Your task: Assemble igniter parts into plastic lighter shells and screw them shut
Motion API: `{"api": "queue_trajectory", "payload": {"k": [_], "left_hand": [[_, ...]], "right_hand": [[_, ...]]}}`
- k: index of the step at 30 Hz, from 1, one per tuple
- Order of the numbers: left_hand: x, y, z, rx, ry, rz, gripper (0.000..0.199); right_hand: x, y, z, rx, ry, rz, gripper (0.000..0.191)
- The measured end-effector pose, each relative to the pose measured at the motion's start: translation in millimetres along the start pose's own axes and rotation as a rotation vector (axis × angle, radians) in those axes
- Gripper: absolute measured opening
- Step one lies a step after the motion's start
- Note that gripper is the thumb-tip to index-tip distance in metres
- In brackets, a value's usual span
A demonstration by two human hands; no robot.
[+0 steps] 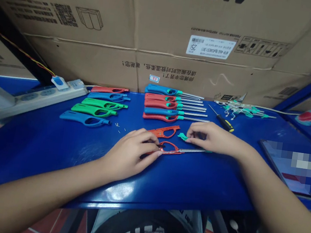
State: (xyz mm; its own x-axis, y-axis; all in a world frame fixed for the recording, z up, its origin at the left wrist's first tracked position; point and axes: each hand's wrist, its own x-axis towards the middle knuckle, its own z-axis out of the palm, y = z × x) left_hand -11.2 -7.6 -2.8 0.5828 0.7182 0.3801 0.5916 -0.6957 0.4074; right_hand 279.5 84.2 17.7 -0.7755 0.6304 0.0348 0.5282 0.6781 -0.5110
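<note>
Right hand: your right hand (203,135), just right of the frame's centre, is pinching a small green piece (182,136) between thumb and forefinger.
Left hand: your left hand (136,150), at the centre, is grasping the handle end of an orange half-shell (170,147); the fingers are covering that end, so I cannot tell whether they are also pressing a part inside.
Metal tube: the metal tube (194,151) is extending rightward from the shell, passing below your right fingers.
Slip risk: the green piece is projecting beyond your fingertips; a hard squeeze could flick it away.
Tilt risk: the tube is projecting well past the shell; a knock from your right hand could lever it out.
Pin risk: loose pins (117,124) are lying left of centre, near your left knuckles; a sweep of that hand could scatter them.
Shell as container: the half-shell is cradling the tube's near end; other contents are too small to identify.
Second shell: another orange shell (167,131) is lying just above it; its contents are not resolving.
Carton: printed cardboard (154,43) is filling the upper frame, showing its outer face; whatever is behind it is staying hidden.
</note>
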Motion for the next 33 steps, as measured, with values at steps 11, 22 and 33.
{"api": "queue_trajectory", "payload": {"k": [11, 22, 33], "left_hand": [[1, -5, 1.2, -0.069, 0.022, -0.115, 0.012], [2, -8, 4.6, -0.109, 0.026, -0.117, 0.023], [3, -7, 3.8, -0.054, -0.004, -0.089, 0.021]], "right_hand": [[10, -28, 25, 0.067, 0.018, -0.161, 0.005], [10, -28, 28, 0.09, 0.016, -0.179, 0.008], [13, -30, 37, 0.033, 0.042, -0.249, 0.012]]}}
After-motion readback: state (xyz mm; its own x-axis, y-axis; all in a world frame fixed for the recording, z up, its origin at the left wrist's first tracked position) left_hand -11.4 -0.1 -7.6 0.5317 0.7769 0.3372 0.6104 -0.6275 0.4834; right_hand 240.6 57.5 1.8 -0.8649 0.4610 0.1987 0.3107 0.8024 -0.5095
